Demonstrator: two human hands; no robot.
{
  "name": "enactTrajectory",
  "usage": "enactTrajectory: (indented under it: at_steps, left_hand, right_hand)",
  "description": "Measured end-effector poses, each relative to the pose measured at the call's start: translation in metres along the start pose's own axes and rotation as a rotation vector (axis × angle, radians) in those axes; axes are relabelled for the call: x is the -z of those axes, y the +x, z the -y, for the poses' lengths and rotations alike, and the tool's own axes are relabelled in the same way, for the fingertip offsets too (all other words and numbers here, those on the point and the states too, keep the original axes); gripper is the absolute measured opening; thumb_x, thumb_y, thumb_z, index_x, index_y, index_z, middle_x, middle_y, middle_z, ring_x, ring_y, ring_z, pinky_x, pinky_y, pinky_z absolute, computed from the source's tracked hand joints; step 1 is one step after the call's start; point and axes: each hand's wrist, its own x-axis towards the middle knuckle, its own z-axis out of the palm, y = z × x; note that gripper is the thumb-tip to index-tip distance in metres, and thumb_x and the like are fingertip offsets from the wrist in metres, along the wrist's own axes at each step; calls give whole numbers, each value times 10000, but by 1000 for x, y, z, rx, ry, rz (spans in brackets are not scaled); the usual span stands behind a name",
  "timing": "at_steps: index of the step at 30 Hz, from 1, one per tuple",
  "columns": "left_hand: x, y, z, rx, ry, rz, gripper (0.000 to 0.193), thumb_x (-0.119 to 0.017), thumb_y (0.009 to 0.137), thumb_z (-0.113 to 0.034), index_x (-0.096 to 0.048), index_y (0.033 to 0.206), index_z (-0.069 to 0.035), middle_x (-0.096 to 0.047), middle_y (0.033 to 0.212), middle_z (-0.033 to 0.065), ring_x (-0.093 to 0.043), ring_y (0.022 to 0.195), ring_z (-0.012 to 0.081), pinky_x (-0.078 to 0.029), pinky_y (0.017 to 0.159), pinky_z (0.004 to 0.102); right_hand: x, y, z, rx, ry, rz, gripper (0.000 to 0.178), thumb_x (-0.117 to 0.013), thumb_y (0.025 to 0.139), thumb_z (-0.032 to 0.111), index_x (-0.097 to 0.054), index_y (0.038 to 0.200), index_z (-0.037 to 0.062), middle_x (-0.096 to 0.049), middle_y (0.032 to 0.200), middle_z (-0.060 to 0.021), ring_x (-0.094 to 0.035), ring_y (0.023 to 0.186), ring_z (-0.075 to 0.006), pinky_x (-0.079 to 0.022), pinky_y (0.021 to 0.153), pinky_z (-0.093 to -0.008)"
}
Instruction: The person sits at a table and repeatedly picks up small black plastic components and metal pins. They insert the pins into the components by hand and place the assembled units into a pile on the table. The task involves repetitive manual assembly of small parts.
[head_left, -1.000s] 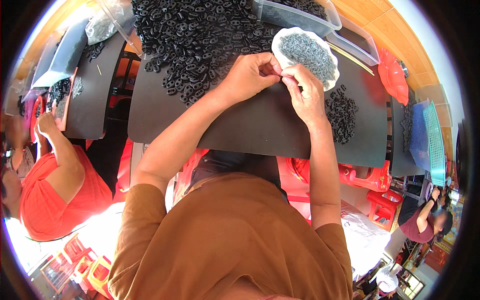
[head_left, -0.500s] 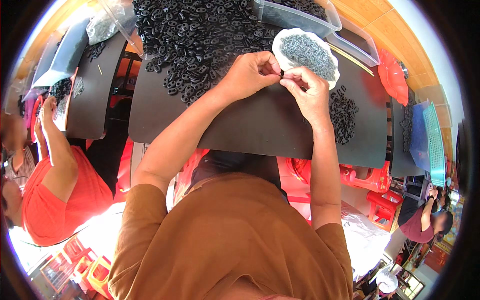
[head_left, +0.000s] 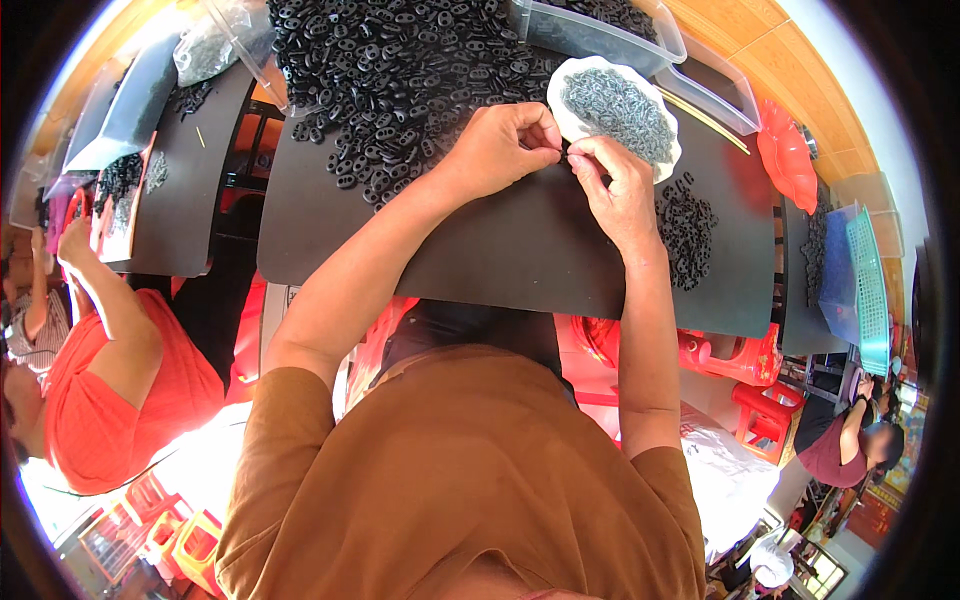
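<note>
The fingers of the left hand and right hand pinch together at 1 small part, tips meeting just above the black desk; it is too small to identify. The hands work close to the white bowl of grey bits, touching its near rim, likely so supplies stay within reach. A big heap of black rings lies beyond the left hand, a smaller pile beside the right wrist. The clear tray is cut off at the top edge.
</note>
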Motion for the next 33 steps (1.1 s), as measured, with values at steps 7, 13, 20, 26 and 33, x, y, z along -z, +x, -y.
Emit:
enactTrajectory:
  at_steps: [7, 13, 20, 26, 33]
  left_hand:
    - [-1, 0, 4, 14, -56, -7, 75, -680, 815, -14, -623, 857, -38, -660, 804, 5, -607, 754, 54, -495, 692, 221]
    - [-1, -1, -4, 0, -5, -7, 61, -675, 803, -5, -632, 833, -37, -660, 787, 4, -610, 742, 58, -501, 695, 221]
    - [-4, -2, -5, -47, 63, -39, 61, -665, 790, 20, -637, 831, -16, -675, 791, 20, -643, 768, 75, -532, 719, 238]
    - [-10, -4, -7, -154, 134, -95, 43, -653, 806, 28, -636, 826, -6, -675, 808, 21, -647, 775, 74, -542, 706, 237]
    - [1, 3, 3, 8, -183, -38, 80, -671, 827, 4, -609, 871, -24, -660, 858, 30, -638, 814, 90, -528, 753, 237]
  right_hand:
    - [-2, 2, 8, 23, -157, 8, 74, -554, 901, 101, -537, 854, 46, -588, 792, -116, -594, 738, -344, -462, 618, -424]
    - [-2, 1, 9, 33, -228, 34, 112, -548, 905, 121, -517, 829, 44, -594, 802, -132, -592, 733, -363, -454, 608, -436]
    - [-4, 1, 12, -65, -198, 52, 120, -545, 902, 130, -516, 834, 36, -594, 760, -151, -592, 713, -381, -443, 603, -453]
    - [-8, -1, 13, -134, -197, 27, 137, -531, 916, 141, -519, 835, 31, -608, 753, -165, -597, 712, -390, -437, 605, -463]
    - [-3, 1, 15, -195, -21, -55, 161, -636, 888, 177, -587, 937, 32, -601, 703, -101, -538, 551, -235, -420, 537, -340]
